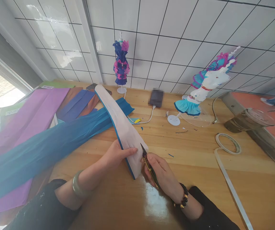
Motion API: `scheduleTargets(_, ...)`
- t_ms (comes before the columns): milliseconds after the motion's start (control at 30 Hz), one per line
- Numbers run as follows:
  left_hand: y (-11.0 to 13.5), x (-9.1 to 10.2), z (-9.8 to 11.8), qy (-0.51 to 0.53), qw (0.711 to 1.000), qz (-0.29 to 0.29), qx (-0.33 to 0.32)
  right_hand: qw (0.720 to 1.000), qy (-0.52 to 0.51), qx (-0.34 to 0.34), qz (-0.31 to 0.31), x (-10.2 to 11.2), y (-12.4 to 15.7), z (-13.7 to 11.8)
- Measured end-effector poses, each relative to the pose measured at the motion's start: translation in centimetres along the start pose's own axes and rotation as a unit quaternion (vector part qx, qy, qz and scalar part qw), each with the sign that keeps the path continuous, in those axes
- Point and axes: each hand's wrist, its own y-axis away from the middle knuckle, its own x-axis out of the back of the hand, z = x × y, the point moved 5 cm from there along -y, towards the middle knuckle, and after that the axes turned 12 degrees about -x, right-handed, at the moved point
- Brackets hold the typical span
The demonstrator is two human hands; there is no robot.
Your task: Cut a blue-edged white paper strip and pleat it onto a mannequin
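Observation:
My left hand (115, 155) grips the near end of a long white strip with a blue edge (118, 121), thumb on top. The strip runs away from me across the wooden table (200, 159). My right hand (161, 172) is closed around small thread snips (148, 163), whose dark blades touch the strip's near right edge. A long teal crepe sheet (43, 143) lies under the strip and stretches to the left.
Purple, blue and brown paper sheets (32, 115) cover the table's left. Two small mannequins in paper dresses (121, 64) (204, 84) stand at the back by the tiled wall. A tape roll (227, 143) with a loose tail, a plastic cup (247, 119) and a charging device (156, 98) lie to the right.

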Motion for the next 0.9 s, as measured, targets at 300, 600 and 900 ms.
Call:
scheduleTargets(300,0.2,-0.31,-0.09,-0.095,0.995,-0.013,0.009,1.0,0.014,-0.002,0.026,0.13,-0.12,-0.3)
scheduleTargets(600,0.44,-0.52,-0.4,-0.092,0.995,-0.031,0.013,0.999,0.011,-0.009,0.029,0.12,-0.07,-0.31)
scheduleTargets(900,0.35,-0.81,0.13,-0.096,0.995,-0.024,0.011,0.999,0.014,0.002,0.029,0.07,-0.02,-0.53)
